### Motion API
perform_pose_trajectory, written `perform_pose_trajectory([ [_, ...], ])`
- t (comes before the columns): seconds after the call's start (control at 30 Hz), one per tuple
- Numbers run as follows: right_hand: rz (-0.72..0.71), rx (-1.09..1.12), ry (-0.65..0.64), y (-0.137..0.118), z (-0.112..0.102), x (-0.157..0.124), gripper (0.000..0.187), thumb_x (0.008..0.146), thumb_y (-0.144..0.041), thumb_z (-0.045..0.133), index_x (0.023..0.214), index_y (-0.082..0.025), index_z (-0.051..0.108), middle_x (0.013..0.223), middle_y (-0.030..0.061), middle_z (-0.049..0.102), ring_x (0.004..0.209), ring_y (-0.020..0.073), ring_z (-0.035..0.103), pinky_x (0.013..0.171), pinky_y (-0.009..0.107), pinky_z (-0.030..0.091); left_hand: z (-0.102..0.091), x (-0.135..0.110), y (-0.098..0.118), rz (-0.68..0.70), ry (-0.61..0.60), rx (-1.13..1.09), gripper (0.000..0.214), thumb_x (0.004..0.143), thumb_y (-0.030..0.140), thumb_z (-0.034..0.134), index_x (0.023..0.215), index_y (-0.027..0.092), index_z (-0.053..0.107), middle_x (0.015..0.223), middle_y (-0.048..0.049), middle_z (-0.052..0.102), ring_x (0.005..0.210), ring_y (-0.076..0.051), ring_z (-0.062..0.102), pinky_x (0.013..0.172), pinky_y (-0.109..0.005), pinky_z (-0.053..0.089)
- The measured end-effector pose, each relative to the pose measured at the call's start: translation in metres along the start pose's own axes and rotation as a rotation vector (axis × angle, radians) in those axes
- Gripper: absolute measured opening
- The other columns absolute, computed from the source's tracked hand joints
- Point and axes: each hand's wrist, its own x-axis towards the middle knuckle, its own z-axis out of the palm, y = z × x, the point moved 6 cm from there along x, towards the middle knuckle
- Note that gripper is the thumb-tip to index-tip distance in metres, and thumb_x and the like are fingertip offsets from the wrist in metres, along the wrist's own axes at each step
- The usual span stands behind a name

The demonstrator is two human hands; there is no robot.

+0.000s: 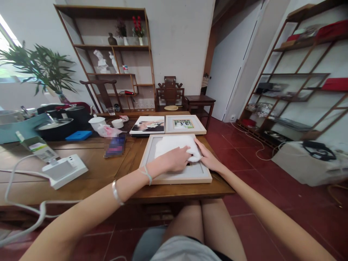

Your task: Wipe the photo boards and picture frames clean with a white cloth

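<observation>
Picture frame (pixel 181 181) lies flat, near side roughly parallel to table edge (pixel 179 194).

Head-worn view, facing forward and down, close over table (pixel 99 175)

Within view: red floor tiles (pixel 250 161) and a pale wall (pixel 179 40). A carved chair (pixel 170 95) stands beside open wooden shelving (pixel 95 46). Daylight enters through the left window (pixel 4 34).

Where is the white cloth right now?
In the head view it's just right of centre: the white cloth lies over the near frame, with the left hand on it and the right hand at its right edge.
</observation>
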Motion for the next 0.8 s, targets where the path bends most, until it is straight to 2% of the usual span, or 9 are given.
perform_pose_trajectory([
  [0.1,-0.034,-0.027,-0.003,-0.001,0.000,0.000,0.068,0.071,-0.012,0.047,0.137,-0.024,0.038,0.149,0.0036,0.031,0.139,0.0231,0.022,0.114,0.047,0.016,-0.007,-0.029,0.025,0.052,-0.022,0.004,0.026,0.087,0.015,0.040,0.097,0.015,0.064,0.116,-0.0131,0.061,0.120,-0.027,0.048,0.095,-0.037,0.038],
  [0.2,-0.086,-0.035,-0.021,-0.008,0.000,0.001,0.056,0.070,-0.010,0.047,0.123,-0.024,0.056,0.141,0.0048,0.045,0.135,0.0240,0.031,0.112,0.048,0.021,-0.018,-0.055,0.049,0.091,-0.018,0.031,0.027,0.087,0.016,0.040,0.099,0.012,0.064,0.122,-0.0174,0.057,0.119,-0.028,0.050,0.094,-0.036,0.040],
  [0.3,-0.090,-0.010,-0.011,-0.014,-0.002,0.003,0.043,0.072,-0.012,0.048,0.111,-0.024,0.064,0.131,0.0061,0.055,0.130,0.0244,0.039,0.110,0.048,0.025,-0.023,-0.066,0.061,0.070,-0.001,0.035,0.028,0.088,0.017,0.040,0.104,0.012,0.062,0.129,-0.0185,0.051,0.121,-0.028,0.048,0.096,-0.037,0.040],
  [0.37,-0.047,0.032,0.008,-0.015,-0.004,0.005,0.037,0.074,-0.015,0.049,0.106,-0.023,0.066,0.127,0.0069,0.058,0.128,0.0245,0.042,0.110,0.047,0.026,-0.020,-0.063,0.059,0.019,-0.006,0.027,0.029,0.087,0.016,0.040,0.107,0.012,0.061,0.133,-0.0186,0.048,0.125,-0.029,0.045,0.098,-0.039,0.040],
  [0.5,0.060,0.143,0.025,-0.010,-0.003,0.008,0.033,0.078,-0.022,0.051,0.107,-0.023,0.066,0.128,0.0063,0.058,0.127,0.0248,0.044,0.109,0.048,0.027,-0.006,-0.043,0.035,-0.126,-0.072,0.039,0.031,0.087,0.016,0.038,0.110,0.010,0.059,0.137,-0.0202,0.043,0.129,-0.029,0.039,0.099,-0.043,0.038],
  [0.57,0.048,0.136,0.023,-0.010,-0.002,0.007,0.037,0.074,-0.018,0.054,0.109,-0.025,0.065,0.128,0.0050,0.058,0.128,0.0247,0.042,0.110,0.048,0.025,0.000,-0.031,0.013,-0.224,-0.083,0.055,0.033,0.087,0.014,0.038,0.113,0.011,0.057,0.140,-0.0195,0.040,0.132,-0.029,0.035,0.100,-0.045,0.036],
  [0.67,-0.013,0.088,0.021,-0.011,-0.001,0.005,0.048,0.067,-0.009,0.053,0.111,-0.025,0.064,0.130,0.0043,0.056,0.131,0.0237,0.038,0.111,0.047,0.023,0.007,-0.016,-0.026,-0.359,-0.053,0.079,0.039,0.084,0.006,0.036,0.120,0.009,0.052,0.147,-0.0220,0.027,0.136,-0.035,0.024,0.100,-0.056,0.032],
  [0.73,-0.029,0.078,0.009,-0.011,-0.001,0.004,0.052,0.066,-0.007,0.050,0.113,-0.025,0.063,0.132,0.0047,0.055,0.132,0.0232,0.037,0.111,0.047,0.023,0.011,-0.009,-0.048,-0.396,-0.047,0.083,0.043,0.082,0.002,0.036,0.123,0.007,0.050,0.149,-0.0231,0.018,0.137,-0.038,0.017,0.100,-0.063,0.027],
  [0.8,-0.032,0.076,-0.018,-0.010,-0.001,0.004,0.056,0.064,-0.006,0.048,0.115,-0.024,0.062,0.133,0.0054,0.053,0.132,0.0232,0.036,0.111,0.047,0.023,0.015,-0.007,-0.061,-0.388,-0.068,0.068,0.046,0.081,0.001,0.036,0.124,0.009,0.048,0.151,-0.0208,0.016,0.138,-0.038,0.014,0.100,-0.064,0.026],
])
